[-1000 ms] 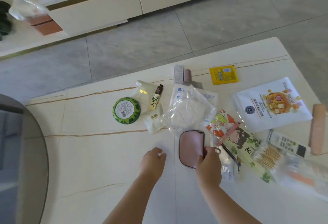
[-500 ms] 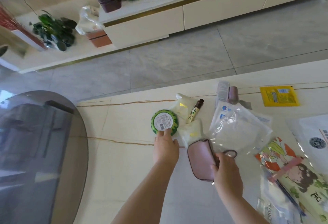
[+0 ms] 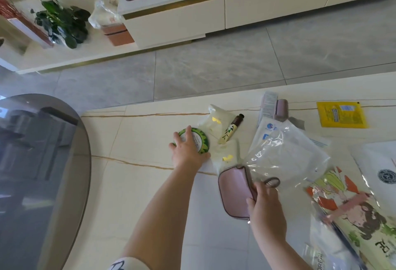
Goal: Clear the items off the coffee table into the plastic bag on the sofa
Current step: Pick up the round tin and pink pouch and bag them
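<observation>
The left hand [image 3: 186, 152] spreads over the green tin [image 3: 196, 140] on the table [image 3: 139, 184]. The right hand [image 3: 266, 207] pinches the pink pouch [image 3: 234, 192], whose long axis runs toward and away from the person.

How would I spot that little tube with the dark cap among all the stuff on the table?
Start at the pale coffee table with thin gold veins. Find the round green tin under the left hand; just to its right the hand cream tube lies slanted across a cream sachet. It is the only slim stick there: yellowish body with a leaf print and a dark brown cap.
</observation>
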{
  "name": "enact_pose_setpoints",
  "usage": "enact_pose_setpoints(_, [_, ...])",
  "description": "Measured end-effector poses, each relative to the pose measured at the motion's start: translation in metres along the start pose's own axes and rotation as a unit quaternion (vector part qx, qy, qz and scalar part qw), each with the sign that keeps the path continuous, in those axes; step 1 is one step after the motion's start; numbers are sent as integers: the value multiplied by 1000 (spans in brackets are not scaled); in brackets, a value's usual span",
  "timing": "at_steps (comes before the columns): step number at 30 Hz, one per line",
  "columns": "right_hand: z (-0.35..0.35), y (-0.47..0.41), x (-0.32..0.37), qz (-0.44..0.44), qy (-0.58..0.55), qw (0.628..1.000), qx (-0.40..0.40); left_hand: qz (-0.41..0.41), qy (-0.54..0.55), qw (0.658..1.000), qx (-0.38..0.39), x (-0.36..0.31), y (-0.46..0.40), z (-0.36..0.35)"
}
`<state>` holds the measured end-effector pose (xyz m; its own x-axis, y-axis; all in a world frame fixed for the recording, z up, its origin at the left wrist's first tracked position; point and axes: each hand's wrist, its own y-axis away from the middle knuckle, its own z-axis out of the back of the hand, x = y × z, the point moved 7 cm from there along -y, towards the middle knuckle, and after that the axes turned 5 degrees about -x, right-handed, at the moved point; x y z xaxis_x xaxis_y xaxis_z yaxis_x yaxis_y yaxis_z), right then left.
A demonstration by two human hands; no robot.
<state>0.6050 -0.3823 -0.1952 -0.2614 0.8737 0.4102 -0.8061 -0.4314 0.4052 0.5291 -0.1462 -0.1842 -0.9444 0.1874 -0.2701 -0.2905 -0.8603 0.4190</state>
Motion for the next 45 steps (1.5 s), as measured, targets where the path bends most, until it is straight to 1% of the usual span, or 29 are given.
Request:
enact_pose_setpoints(4, [1, 4, -16, -34, -104, 994, 28, 43, 19, 999, 6, 11, 29, 2])
enact_pose_setpoints(8, [28, 24, -37, -55, -153, 987, 18, 32, 16, 999, 34, 17, 73, 12])
enact_pose_setpoints(11, [61, 51, -40, -79, -169, 982, 17, 26, 38, 997, 60, 11, 107, 29])
enact_pose_setpoints(13, [88, 70, -38, -92, -200, 975, 7, 20, 67, 995, 75, -3, 132, 44])
enact_pose_setpoints(18, [163, 126, -31, -83, -228, 970, -15, 19, 159, 980, 119, -39, 203, 84])
enact_pose_setpoints(22, [224, 172, -38, -105, -253, 960, -58, 27, 277, 942, 185, -72, 264, 114])
enact_pose_setpoints(25, [263, 210, -51, -131, -272, 950, -78, 42, 367, 897, 245, -93, 314, 131])
enact_pose_setpoints(27, [287, 236, -64, -149, -282, 943, -99, 50, 398, 872, 281, -106, 350, 143])
enact_pose_setpoints(28, [300, 250, -71, -155, -288, 938, -113, 55, 397, 868, 292, -110, 366, 148])
enact_pose_setpoints(31, [340, 289, -95, -175, -319, 918, -160, 58, 394, 852, 340, -127, 414, 156])
enact_pose_setpoints(34, [375, 324, -127, -205, -352, 888, -215, 45, 374, 843, 383, -148, 457, 160])
enact_pose_setpoints(39, [420, 379, -176, -229, -405, 840, -278, 1, 351, 824, 444, -196, 528, 153])
enact_pose_setpoints(41, [431, 399, -197, -247, -423, 817, -305, -16, 348, 817, 460, -217, 551, 144])
enact_pose_setpoints(45, [455, 445, -255, -291, -464, 758, -354, -59, 315, 798, 510, -259, 614, 114])
